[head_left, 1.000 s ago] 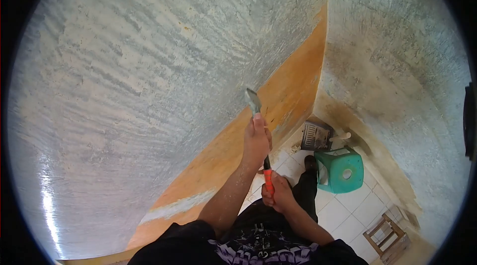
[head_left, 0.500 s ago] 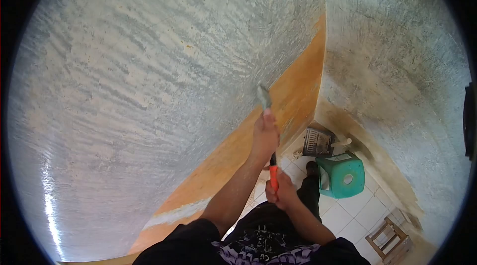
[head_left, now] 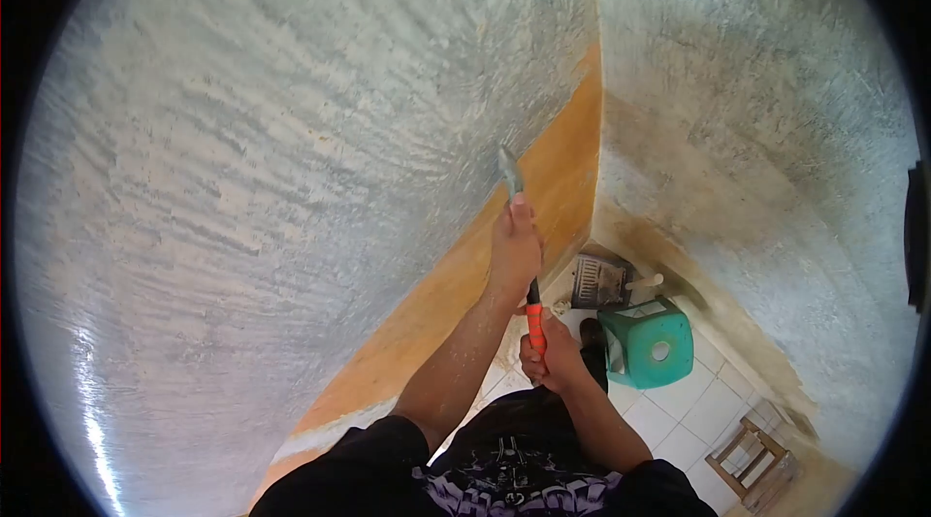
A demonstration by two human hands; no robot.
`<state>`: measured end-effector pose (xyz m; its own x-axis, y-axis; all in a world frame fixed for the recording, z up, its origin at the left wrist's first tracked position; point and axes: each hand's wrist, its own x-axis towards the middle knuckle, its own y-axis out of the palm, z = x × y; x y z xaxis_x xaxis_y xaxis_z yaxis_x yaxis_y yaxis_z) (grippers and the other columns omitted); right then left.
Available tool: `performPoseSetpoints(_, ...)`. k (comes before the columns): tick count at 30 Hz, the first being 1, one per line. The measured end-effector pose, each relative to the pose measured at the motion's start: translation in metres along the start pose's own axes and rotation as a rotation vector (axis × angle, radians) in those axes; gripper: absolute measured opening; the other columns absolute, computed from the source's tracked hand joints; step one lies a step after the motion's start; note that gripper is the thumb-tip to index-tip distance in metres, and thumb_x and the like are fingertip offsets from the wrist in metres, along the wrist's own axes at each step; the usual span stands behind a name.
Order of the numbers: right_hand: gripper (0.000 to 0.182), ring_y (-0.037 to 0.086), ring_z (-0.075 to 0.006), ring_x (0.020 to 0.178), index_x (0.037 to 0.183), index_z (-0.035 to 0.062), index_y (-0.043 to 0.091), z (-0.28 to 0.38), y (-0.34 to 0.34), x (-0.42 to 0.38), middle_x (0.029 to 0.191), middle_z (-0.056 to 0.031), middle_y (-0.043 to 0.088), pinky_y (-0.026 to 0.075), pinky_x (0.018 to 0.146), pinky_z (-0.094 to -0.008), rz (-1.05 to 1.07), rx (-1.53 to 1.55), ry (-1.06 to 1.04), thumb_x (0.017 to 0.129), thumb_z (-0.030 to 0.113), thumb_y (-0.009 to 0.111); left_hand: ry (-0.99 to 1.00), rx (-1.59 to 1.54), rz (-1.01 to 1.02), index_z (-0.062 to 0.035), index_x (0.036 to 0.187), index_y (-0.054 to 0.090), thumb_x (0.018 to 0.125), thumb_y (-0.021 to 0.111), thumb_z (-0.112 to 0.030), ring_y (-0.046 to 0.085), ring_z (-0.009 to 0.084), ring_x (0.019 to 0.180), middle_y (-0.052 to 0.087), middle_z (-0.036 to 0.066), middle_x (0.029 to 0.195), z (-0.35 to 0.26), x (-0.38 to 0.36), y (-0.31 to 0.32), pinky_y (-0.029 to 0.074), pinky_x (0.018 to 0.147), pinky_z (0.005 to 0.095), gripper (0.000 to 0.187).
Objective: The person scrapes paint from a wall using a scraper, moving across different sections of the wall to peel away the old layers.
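You've got the scraper (head_left: pixel 533 292) in both hands: left hand (head_left: pixel 517 250) wrapped round the shaft just below the blade (head_left: pixel 510 168), right hand (head_left: pixel 553 354) clenched on the red-orange grip (head_left: pixel 535 320). And there's that blade, up at the wall (head_left: pixel 291 177), right by the edge where grey meets the orange band (head_left: pixel 558 163); contact, you can't tell. Below, to your right, a green stool (head_left: pixel 645 352) stands on the tiled floor (head_left: pixel 713 412), near a dark crate (head_left: pixel 598 281).

Green stool (head_left: pixel 650 368) (upright) on white floor tiles (head_left: pixel 711 410)
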<state>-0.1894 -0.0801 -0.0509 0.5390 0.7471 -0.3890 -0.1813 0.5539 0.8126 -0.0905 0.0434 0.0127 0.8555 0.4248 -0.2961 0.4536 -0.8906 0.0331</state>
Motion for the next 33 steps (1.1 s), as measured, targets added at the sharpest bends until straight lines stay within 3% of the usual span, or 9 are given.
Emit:
performPoseSetpoints(8,0.048,0.035,-0.0095,0.041,0.126,0.0059,0.049,-0.027,-0.014,-0.024,0.059,-0.0019,0.042,0.032,0.04,-0.0252,0.016,-0.241,0.023,0.106,0.047,0.032,-0.032,-0.163,0.027,-0.0121,0.1,0.04,0.105,0.031,-0.05,0.032,0.0093,0.041,0.032,-0.002,0.054,0.021,-0.04,-0.034,0.031,0.04,0.0269,0.039)
performPoseSetpoints(20,0.05,0.036,-0.0094,0.042,0.123,0.0032,0.051,-0.089,-0.015,-0.025,0.058,-0.0021,0.042,0.032,0.04,-0.0253,0.051,-0.299,0.016,0.106,0.047,0.035,-0.042,-0.201,-0.06,-0.0128,0.098,0.039,0.106,0.03,-0.047,0.031,0.0075,0.04,0.033,-0.002,0.054,0.049,-0.078,-0.079,0.028,0.038,0.0257,0.036)
performPoseSetpoints(23,0.044,0.036,-0.0083,0.041,0.12,0.0029,0.054,-0.093,-0.007,-0.02,0.055,-0.001,0.042,0.032,0.039,-0.0244,0.004,-0.201,0.035,0.107,0.041,0.035,-0.049,-0.182,-0.067,-0.0133,0.098,0.039,0.105,0.03,-0.049,0.03,0.0074,0.04,0.032,-0.003,0.054,0.047,-0.075,-0.082,0.028,0.038,0.0258,0.037)
performPoseSetpoints(33,0.049,0.032,-0.0083,0.038,0.121,0.0042,0.051,-0.096,0.013,-0.016,0.053,0.0,0.038,0.028,0.036,-0.0246,-0.003,-0.126,-0.013,0.106,0.047,0.033,-0.044,-0.142,-0.041,-0.013,0.094,0.041,0.104,0.034,-0.049,0.029,0.0065,0.039,0.032,-0.004,0.054,0.036,-0.068,-0.081,0.025,0.037,0.0258,0.038)
